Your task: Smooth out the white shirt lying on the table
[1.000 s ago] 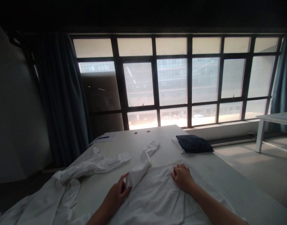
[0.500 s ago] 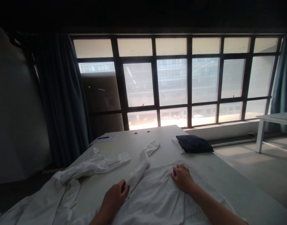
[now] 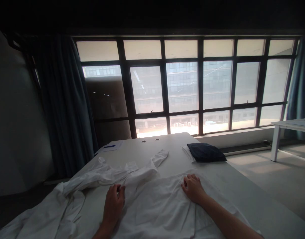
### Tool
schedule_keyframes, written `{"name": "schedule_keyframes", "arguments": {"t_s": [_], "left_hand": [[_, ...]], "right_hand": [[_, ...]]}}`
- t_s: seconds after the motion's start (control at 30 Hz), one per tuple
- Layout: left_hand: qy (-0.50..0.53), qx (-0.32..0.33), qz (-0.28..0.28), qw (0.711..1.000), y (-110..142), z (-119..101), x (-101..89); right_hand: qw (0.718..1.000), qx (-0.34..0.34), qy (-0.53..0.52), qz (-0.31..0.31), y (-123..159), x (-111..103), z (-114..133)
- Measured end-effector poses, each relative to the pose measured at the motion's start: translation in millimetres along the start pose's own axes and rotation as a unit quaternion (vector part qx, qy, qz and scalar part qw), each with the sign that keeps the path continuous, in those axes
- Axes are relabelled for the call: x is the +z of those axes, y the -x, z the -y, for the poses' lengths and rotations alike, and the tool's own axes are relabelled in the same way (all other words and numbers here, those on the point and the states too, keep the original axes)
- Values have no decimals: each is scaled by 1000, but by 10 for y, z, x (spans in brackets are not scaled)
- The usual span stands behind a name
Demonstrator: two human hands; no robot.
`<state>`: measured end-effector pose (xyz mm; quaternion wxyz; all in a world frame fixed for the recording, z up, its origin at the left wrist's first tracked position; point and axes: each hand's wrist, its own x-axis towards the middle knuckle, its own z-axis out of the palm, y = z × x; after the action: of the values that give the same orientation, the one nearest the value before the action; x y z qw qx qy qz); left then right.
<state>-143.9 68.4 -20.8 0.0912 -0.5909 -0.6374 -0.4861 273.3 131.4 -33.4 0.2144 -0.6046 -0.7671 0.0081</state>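
A white long-sleeved shirt [image 3: 162, 202] lies spread on the table in front of me, one sleeve [image 3: 152, 167] stretching toward the far side. At its left edge, my left hand [image 3: 114, 200] is closed with the fingers pinching the cloth beside the sleeve. My right hand [image 3: 192, 188] presses on the upper right part of the shirt, its fingers curled against the fabric. Soft wrinkles run across the cloth between both hands. Left of my left hand lies a second, crumpled white garment [image 3: 75, 189].
The white table [image 3: 174, 142] reaches toward a wide window. A folded dark garment [image 3: 205, 152] sits on white cloth at the right edge. Paper with a blue pen [image 3: 109, 146] lies at the far left. Another white table [image 3: 275, 141] stands to the right.
My left hand has moved left and slightly away from me, drawing the shirt's left edge and sleeve base outward. My right hand stays in place.
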Motion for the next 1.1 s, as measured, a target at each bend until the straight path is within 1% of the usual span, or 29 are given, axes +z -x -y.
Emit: {"name": "schedule_keyframes", "arguments": {"t_s": [0.07,0.1,0.27,0.4,0.63,0.9,1.1], "left_hand": [[-3,7,-4,1000,7,-38,-12],[-2,1,4,1000,14,-59,-20],[7,-55,91,994,62,-135,-42],[16,-73,118,990,85,-145,-18],[8,-55,136,989,70,-172,-39],[24,-42,155,987,70,-182,-45],[38,-29,202,978,82,-181,-9]], "right_hand": [[1000,1,0,2,-2,0,-1],[1000,1,0,3,-3,0,-3],[1000,2,-5,2,-1,-3,-6],[1000,5,-2,9,3,-18,4],[1000,4,1,10,4,-41,18],[1000,8,1,15,5,-50,25],[1000,5,-1,10,2,-28,12]]}}
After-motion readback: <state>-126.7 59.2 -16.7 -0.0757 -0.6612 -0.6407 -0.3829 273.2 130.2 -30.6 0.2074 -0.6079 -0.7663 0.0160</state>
